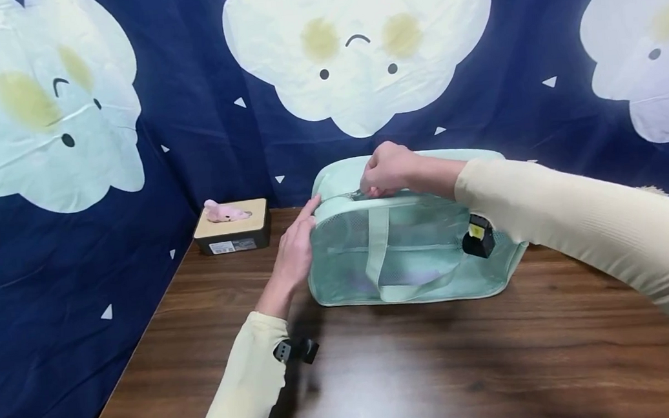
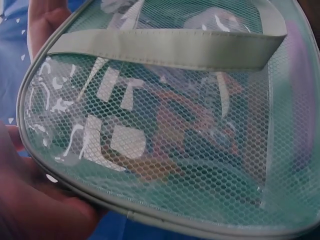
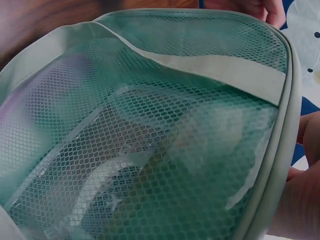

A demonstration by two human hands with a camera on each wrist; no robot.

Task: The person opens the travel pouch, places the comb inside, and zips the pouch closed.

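Observation:
A mint-green bag [image 1: 349, 253] with clear mesh sides and a strap handle [image 1: 379, 245] stands upright on the table. At its top, my right hand [image 1: 392, 169] pinches the zipper pull, which the fingers mostly hide. The zipper track [image 1: 339, 197] runs left from those fingers. My left hand [image 1: 295, 250] holds the bag's upper left corner, with the index finger along the edge. In the left wrist view, the left hand [image 2: 45, 200] lies against the bag's piped rim. Pale and brownish shapes show through the mesh [image 2: 165, 135]; their kinds are unclear.
A black box with a tan top [image 1: 234, 232] stands at the table's back left, a small pink plush toy [image 1: 225, 211] on it. Behind the wooden table [image 1: 380, 367] hangs a dark blue cloth [image 1: 188, 115] with white cloud faces. Something fluffy shows beyond the right sleeve.

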